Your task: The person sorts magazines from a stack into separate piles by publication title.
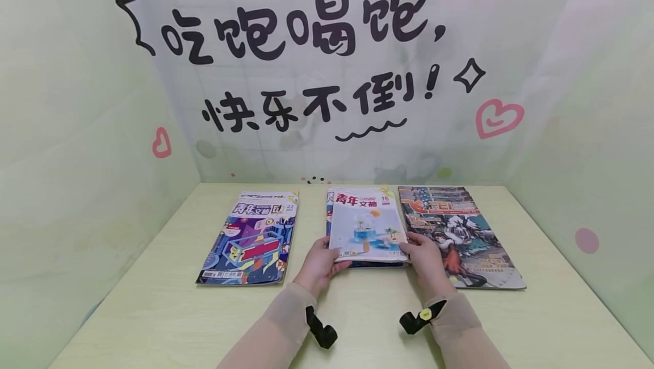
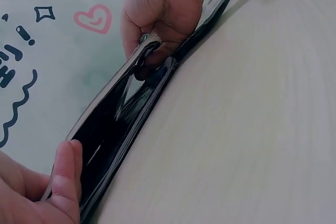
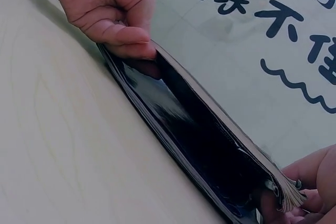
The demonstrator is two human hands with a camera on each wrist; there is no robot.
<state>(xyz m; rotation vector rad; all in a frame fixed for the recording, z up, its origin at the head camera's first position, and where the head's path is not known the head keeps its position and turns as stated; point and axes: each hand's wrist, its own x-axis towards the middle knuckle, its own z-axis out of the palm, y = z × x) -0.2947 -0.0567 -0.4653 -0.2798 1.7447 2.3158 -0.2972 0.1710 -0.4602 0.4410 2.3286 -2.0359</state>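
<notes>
A magazine with a white cover and a beach picture is held between both hands at its near corners. My left hand pinches the near left corner, and my right hand grips the near right corner, thumbs over the cover. Beneath it lies a dark-edged magazine, largely covered. Both wrist views show a gap between the two at the near edge, with the upper magazine raised over the glossy dark lower magazine. Fingers of both hands reach into that gap.
On the left of the pale table lies a purple-and-blue magazine. To the right is a stack of magazines with a dark fantasy cover, close beside my right hand. A printed wall sheet stands along the back, and pale panels flank both sides.
</notes>
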